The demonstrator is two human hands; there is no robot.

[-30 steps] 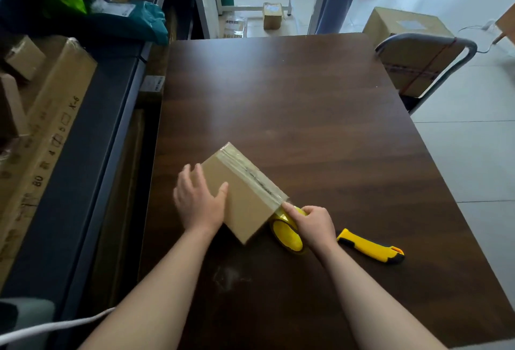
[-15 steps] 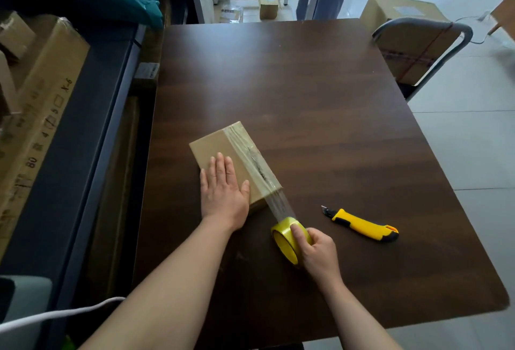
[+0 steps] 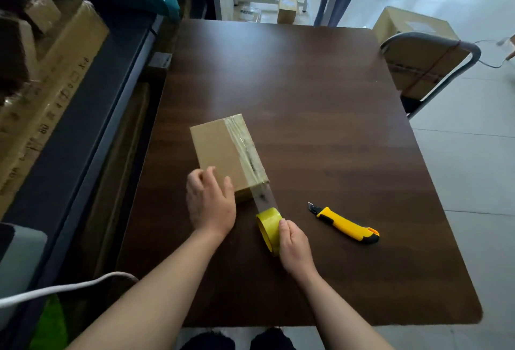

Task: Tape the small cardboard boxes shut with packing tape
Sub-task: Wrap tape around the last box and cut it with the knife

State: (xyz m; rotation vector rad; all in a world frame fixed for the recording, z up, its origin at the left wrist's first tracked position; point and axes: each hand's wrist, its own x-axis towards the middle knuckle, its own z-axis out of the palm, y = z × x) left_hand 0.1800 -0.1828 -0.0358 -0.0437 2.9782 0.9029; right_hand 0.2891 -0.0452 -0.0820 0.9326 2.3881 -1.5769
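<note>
- Since the earlier frame the left hand [image 3: 210, 207] has slid back off the top of the cardboard box [image 3: 217, 151]. It now sits at the box's near end, where it previously lay flat on the lid.
- The left fingers are loosely bent and motion-blurred. The thumb touches the near top edge of the box, and the hand holds nothing.
- The box lies flat on the table [image 3: 306, 93], just ahead of the left fingertips. Clear tape runs along its right edge.
- A tape strip [image 3: 263, 196] spans from the box's near right corner down to the yellow tape roll [image 3: 267, 224].
- The right hand [image 3: 296, 249] grips the roll. Its fingers curl round the rim, and the roll stands on edge on the table.
- A yellow utility knife [image 3: 347, 224] lies on the table to the right of the right fingers, apart from them.
- The table surface is dark brown wood grain.
- A grey chair [image 3: 434, 43] stands at the far right corner, with a large carton [image 3: 412, 23] behind it on the pale tiled floor [image 3: 473, 154].
- Left of the table, long cartons [image 3: 55, 71] lie on a dark shelf.
</note>
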